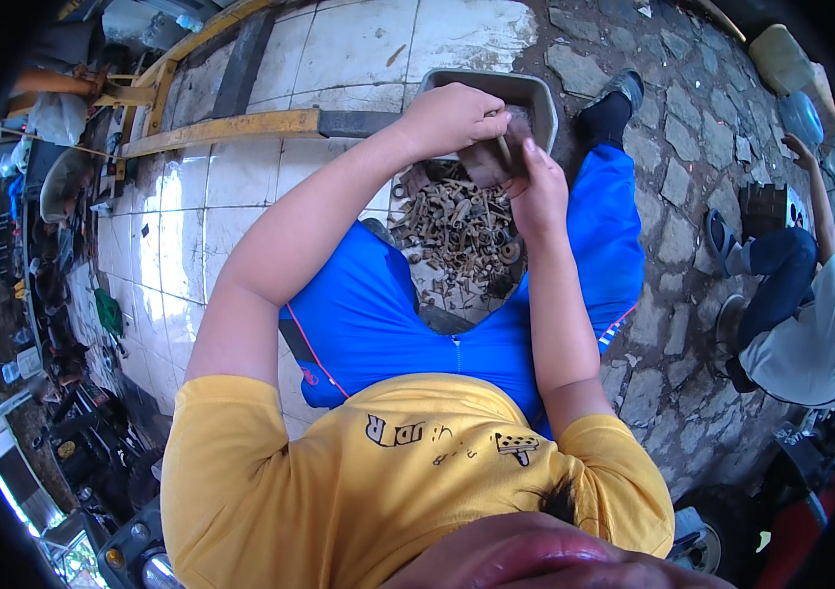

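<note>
Out in front of me, both hands meet over the near edge of a grey plastic tub (538, 93). My right hand (541, 191) is closed on a dirty brown, block-shaped part (484, 165), whose exact kind I cannot make out. My left hand (457, 118) has its fingers pinched together at the top of that part, beside a thin tan strip or stick. What the left fingertips grip is partly hidden. Below the hands, between my legs, lies a pile of rusty bolts, nuts and small metal parts (461, 221) on the tiles.
A yellow and dark frame bar (241, 133) crosses the white tiled floor (241, 187) at the left. Beyond my right leg is rough stone paving (677, 187), where another person (795, 314) sits. Machine parts and clutter line the far left.
</note>
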The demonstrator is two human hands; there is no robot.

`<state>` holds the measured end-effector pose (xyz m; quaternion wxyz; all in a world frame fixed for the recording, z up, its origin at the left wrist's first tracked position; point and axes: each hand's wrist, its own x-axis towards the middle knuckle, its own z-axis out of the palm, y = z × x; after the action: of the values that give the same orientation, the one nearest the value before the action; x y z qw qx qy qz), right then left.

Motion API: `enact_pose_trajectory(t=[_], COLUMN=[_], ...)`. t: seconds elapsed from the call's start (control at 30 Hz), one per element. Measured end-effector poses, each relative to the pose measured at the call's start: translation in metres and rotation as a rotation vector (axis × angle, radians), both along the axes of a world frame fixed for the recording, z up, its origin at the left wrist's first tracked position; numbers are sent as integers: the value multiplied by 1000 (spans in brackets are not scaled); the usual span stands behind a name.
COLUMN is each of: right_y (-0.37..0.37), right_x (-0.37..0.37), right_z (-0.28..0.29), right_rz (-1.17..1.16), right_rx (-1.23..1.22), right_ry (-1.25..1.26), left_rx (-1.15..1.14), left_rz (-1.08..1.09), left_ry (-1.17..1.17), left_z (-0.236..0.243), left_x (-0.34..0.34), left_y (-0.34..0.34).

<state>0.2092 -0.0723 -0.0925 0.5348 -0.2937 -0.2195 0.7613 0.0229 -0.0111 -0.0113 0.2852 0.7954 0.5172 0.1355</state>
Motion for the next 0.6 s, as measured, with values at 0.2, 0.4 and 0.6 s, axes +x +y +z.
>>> enact_pose_trajectory(t=[0.2,0.4,0.6], right_y=[-4,-6,-8], right_x=[1,0,-5], right_z=[4,3,14], right_rz=[47,58,74], right_rx=[21,2,53], right_ry=[-8,-52,-5], left_rx=[-78,-34,-57], left_rz=[39,11,-20], left_ry=[-61,-77,-103], left_z=[3,0,-3], left_x=[-3,-4,-4], left_y=[2,3,2])
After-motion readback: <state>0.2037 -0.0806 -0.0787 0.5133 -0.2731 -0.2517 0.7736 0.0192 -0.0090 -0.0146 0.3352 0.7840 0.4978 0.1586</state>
